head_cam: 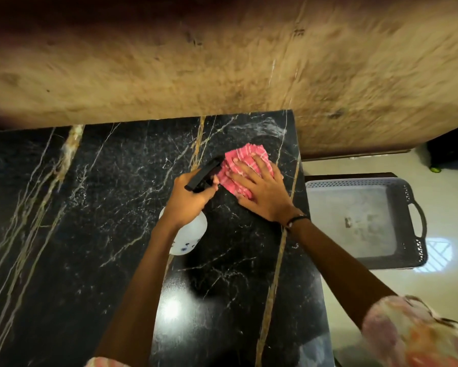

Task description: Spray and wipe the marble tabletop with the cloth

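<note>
The black marble tabletop with white and gold veins fills the lower left. A folded pink striped cloth lies flat near its far right corner. My right hand presses on the cloth, fingers spread. My left hand grips a spray bottle by its black trigger head, held just left of the cloth; the translucent white body hangs below my wrist. A hazy wet smear shows on the marble beyond the cloth.
A tan stone wall runs right behind the table. The table's right edge drops to a pale floor, where a grey perforated plastic basket with handles sits on a dark stand close beside it.
</note>
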{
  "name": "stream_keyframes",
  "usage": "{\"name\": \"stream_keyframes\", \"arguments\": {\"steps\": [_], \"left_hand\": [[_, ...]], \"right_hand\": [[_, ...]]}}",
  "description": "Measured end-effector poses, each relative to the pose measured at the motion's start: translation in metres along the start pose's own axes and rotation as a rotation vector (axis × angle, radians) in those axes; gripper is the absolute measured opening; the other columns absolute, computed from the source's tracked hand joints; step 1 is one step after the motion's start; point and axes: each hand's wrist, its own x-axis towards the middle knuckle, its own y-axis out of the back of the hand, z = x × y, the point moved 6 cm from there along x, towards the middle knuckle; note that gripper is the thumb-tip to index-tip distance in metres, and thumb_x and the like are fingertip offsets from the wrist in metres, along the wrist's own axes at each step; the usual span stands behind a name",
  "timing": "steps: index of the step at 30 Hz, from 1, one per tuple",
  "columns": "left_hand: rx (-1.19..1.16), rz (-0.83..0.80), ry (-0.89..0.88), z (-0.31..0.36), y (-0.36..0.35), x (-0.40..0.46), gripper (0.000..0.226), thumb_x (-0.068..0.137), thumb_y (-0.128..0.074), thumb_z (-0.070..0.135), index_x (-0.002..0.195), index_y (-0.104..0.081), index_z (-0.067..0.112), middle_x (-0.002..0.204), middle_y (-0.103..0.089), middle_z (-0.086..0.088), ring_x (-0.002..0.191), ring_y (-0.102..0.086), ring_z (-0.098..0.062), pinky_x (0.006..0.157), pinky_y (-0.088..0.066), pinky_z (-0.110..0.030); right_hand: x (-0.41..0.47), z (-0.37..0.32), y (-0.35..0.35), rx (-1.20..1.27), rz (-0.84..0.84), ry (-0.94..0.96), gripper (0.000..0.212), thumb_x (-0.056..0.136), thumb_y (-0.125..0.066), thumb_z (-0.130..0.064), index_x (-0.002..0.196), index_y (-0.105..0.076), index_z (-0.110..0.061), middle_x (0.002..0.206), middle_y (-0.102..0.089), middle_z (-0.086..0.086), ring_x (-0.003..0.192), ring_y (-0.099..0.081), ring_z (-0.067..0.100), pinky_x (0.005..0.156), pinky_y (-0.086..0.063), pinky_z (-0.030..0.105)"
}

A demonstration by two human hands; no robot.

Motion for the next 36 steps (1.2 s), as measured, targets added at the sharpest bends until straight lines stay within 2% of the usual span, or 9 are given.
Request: {"name": "stream_keyframes", "arguments": {"steps": [2, 5, 9, 17, 24, 26, 29, 32, 36], "left_hand": [[0.005, 0.0, -0.006, -0.001, 0.003, 0.006, 0.021, 0.087, -0.055, -0.004, 0.082, -0.064, 0.015, 0.091, -0.06, -0.037, 0.036, -0.04, -0.004, 0.046, -0.035, -0.02], [0.02, 0.017, -0.014, -0.003, 0.008, 0.013, 0.019, 0.087, -0.056, -0.002, 0.084, -0.064, 0.015, 0.091, -0.06, -0.036, 0.036, -0.04, -0.004, 0.047, -0.035, -0.024], [0.044, -0.011, -0.052, -0.004, 0.007, 0.014, 0.02, 0.087, -0.056, -0.003, 0.086, -0.064, 0.015, 0.089, -0.061, -0.034, 0.037, -0.042, -0.004, 0.048, -0.036, -0.023], [0.039, -0.015, -0.085, -0.007, 0.01, 0.016, 0.014, 0.084, -0.056, -0.004, 0.088, -0.064, 0.008, 0.083, -0.06, -0.033, 0.038, -0.043, -0.005, 0.044, -0.037, -0.016], [0.071, 0.008, -0.079, -0.006, 0.006, 0.013, 0.016, 0.085, -0.057, -0.003, 0.087, -0.065, 0.011, 0.086, -0.062, -0.031, 0.041, -0.046, -0.004, 0.046, -0.037, -0.015], [0.065, 0.01, -0.071, -0.007, 0.006, 0.013, 0.018, 0.086, -0.056, -0.003, 0.087, -0.065, 0.014, 0.087, -0.062, -0.032, 0.04, -0.046, -0.004, 0.048, -0.036, -0.017], [0.033, 0.019, -0.069, -0.006, 0.008, 0.012, 0.021, 0.087, -0.056, -0.003, 0.086, -0.064, 0.016, 0.089, -0.061, -0.033, 0.039, -0.046, -0.003, 0.048, -0.037, -0.017], [-0.016, 0.031, -0.068, -0.007, 0.009, 0.012, 0.024, 0.088, -0.055, -0.004, 0.085, -0.064, 0.018, 0.092, -0.062, -0.033, 0.039, -0.048, 0.0, 0.045, -0.039, -0.012], [-0.024, 0.029, -0.081, -0.006, 0.009, 0.011, 0.023, 0.088, -0.056, -0.003, 0.085, -0.064, 0.017, 0.089, -0.061, -0.035, 0.036, -0.044, -0.003, 0.044, -0.037, -0.013]], "right_hand": [[-0.026, 0.019, 0.0, -0.022, 0.035, 0.043, 0.062, 0.089, -0.034, -0.061, 0.147, -0.031, -0.038, 0.157, -0.028, -0.003, 0.147, -0.015, 0.032, 0.115, -0.012, 0.055], [-0.035, 0.042, 0.007, -0.02, 0.101, -0.089, 0.061, 0.087, -0.037, -0.059, 0.144, -0.037, -0.038, 0.155, -0.034, -0.004, 0.145, -0.021, 0.032, 0.11, -0.024, 0.056], [0.023, 0.041, 0.012, 0.102, 0.073, -0.277, 0.065, 0.086, -0.031, -0.063, 0.145, -0.036, -0.037, 0.158, -0.027, -0.006, 0.148, -0.013, 0.031, 0.111, -0.015, 0.058], [0.137, -0.003, 0.006, 0.133, -0.065, -0.201, 0.064, 0.093, -0.037, -0.063, 0.15, -0.015, -0.043, 0.162, -0.007, -0.011, 0.148, 0.005, 0.032, 0.114, 0.0, 0.06], [0.098, 0.002, 0.01, 0.138, -0.012, -0.216, 0.063, 0.092, -0.04, -0.059, 0.149, -0.021, -0.042, 0.161, -0.013, -0.01, 0.149, 0.0, 0.029, 0.115, -0.007, 0.061], [0.064, 0.009, 0.009, 0.166, 0.034, -0.302, 0.063, 0.092, -0.043, -0.058, 0.149, -0.023, -0.04, 0.161, -0.015, -0.008, 0.149, -0.002, 0.029, 0.116, -0.009, 0.06], [0.006, 0.023, 0.005, 0.209, 0.124, -0.612, 0.066, 0.091, -0.044, -0.059, 0.15, -0.022, -0.04, 0.161, -0.014, -0.006, 0.149, -0.004, 0.033, 0.115, -0.005, 0.06], [-0.024, 0.018, 0.006, 0.181, 0.187, -0.85, 0.073, 0.089, -0.034, -0.063, 0.152, -0.019, -0.03, 0.16, -0.022, -0.003, 0.146, -0.016, 0.035, 0.111, -0.02, 0.061], [0.005, 0.028, 0.014, 0.218, 0.208, -0.792, 0.064, 0.094, -0.034, -0.058, 0.15, -0.027, -0.028, 0.157, -0.03, -0.003, 0.142, -0.023, 0.037, 0.109, -0.019, 0.061]]}}
